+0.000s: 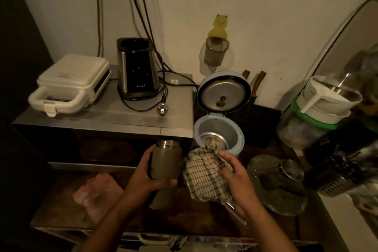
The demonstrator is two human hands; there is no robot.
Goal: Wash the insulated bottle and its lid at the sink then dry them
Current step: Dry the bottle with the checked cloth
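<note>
Grips insulated bottle (165,161) in left hand (143,174); clutches checked cloth (204,178) in right hand (238,178), just right of bottle. Behind bottle: microwave (102,114), open rice cooker (219,129); left: pink rag (98,190).

White sandwich maker (69,84) beside blender base (136,67) on steel oven (102,117), open blue rice cooker (219,137), pink cloth (98,188)

- white plastic sandwich maker (69,86) on grey steel microwave (114,114), black-and-steel blender base (137,67) right of it
- pale-blue round rice cooker (219,136) right of microwave
- olive cylindrical insulated bottle (165,159) before microwave, checked fabric cloth (204,176) just right of bottle
</note>
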